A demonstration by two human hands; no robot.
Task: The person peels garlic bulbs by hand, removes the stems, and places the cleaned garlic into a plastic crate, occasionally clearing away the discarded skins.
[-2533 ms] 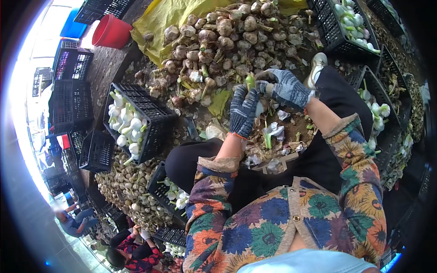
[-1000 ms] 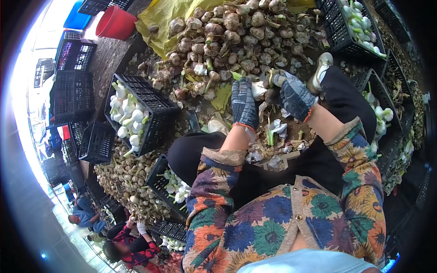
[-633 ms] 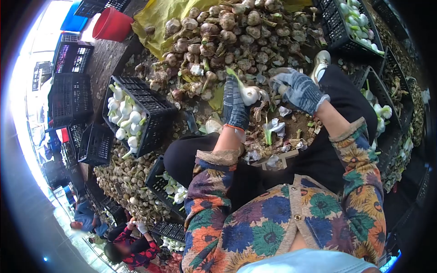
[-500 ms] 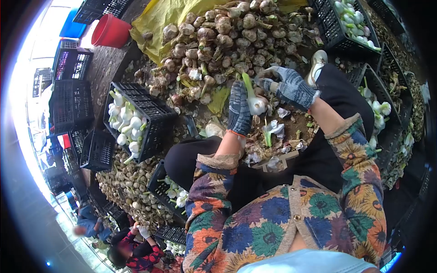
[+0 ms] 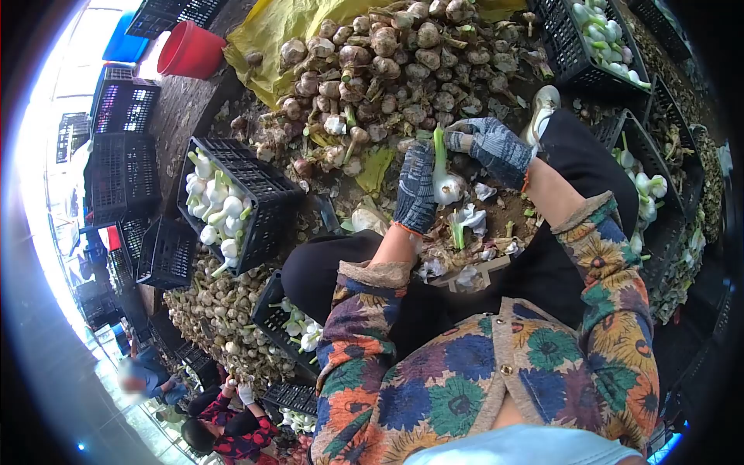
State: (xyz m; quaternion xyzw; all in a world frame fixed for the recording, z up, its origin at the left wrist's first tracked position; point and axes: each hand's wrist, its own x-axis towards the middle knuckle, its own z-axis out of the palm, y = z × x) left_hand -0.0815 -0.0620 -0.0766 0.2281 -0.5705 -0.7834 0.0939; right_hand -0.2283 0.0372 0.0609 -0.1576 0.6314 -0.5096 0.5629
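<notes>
Garlic bulb (image 5: 449, 188), white, peeled, gripped in closed left gloved hand (image 5: 416, 190); right gloved hand (image 5: 490, 143) curls against its green stalk (image 5: 439, 151), grip indeterminable.

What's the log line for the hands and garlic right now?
left hand: holds peeled garlic bulb, stalk up | right hand: at stalk top, grip unclear | ahead: unpeeled garlic pile | left: black crate of white bulbs

The gloved left hand (image 5: 416, 190) is clenched, the gloved right hand (image 5: 490, 145) loosely curled just beside it.
</notes>
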